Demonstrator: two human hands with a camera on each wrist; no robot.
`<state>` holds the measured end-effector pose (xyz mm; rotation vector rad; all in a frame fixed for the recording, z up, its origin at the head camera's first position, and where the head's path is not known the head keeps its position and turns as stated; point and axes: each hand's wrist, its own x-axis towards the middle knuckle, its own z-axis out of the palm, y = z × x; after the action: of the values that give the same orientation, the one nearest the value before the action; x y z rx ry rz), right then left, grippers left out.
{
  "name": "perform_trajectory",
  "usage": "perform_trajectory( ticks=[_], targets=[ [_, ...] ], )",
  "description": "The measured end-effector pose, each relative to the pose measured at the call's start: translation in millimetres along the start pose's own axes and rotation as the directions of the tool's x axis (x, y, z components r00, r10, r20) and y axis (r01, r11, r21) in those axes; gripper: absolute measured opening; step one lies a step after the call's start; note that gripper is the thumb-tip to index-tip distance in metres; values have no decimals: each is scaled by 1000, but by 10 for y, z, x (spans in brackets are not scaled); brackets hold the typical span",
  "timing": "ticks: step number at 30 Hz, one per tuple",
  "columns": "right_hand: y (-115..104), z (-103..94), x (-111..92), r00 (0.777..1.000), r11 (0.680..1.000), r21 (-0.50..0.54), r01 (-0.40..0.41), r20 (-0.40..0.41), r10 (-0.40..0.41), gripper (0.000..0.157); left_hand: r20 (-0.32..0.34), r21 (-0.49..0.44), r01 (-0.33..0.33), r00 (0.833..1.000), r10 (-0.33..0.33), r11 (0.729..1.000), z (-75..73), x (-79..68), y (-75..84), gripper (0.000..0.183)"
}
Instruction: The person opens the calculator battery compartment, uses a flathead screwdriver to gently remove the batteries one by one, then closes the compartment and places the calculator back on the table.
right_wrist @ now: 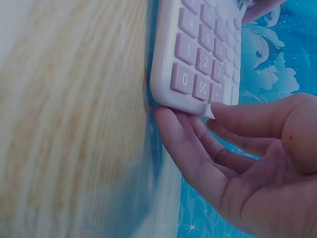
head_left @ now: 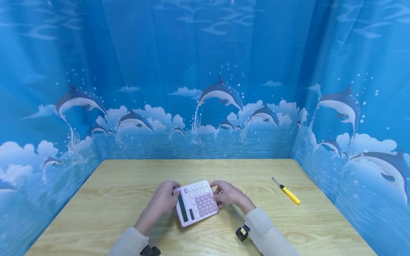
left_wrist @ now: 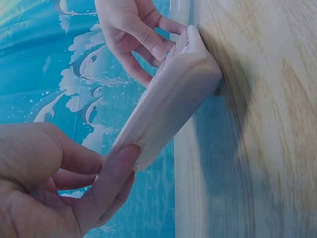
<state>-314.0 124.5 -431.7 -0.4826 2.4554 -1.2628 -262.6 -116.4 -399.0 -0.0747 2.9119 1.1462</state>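
A white-and-pink calculator [head_left: 199, 202] is between my two hands at the middle of the wooden table. It lies turned sideways, its dark display toward the left and its keys toward the right. My left hand [head_left: 162, 200] pinches the display end; in the left wrist view the thumb lies along the casing [left_wrist: 171, 104], which is tilted. At the other end my right hand [head_left: 229, 193] grips the edge by the 0 and 00 keys [right_wrist: 193, 87], thumb on top and fingers below. Whether any corner touches the tabletop I cannot tell.
A screwdriver [head_left: 289, 195] with a yellow handle lies on the right part of the wooden table [head_left: 128, 174], its tip pointing to the back left. Blue curtains [head_left: 205, 53] with dolphins surround the table at the back and both sides.
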Motion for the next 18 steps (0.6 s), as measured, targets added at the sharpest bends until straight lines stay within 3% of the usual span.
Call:
perform_trajectory(
  ticks=[18],
  targets=[
    [-41,-38,-46,1000,997,71,-7,18,6,50,7,-45,-29,1000,29,999,-42,-24,-16,34]
  ],
)
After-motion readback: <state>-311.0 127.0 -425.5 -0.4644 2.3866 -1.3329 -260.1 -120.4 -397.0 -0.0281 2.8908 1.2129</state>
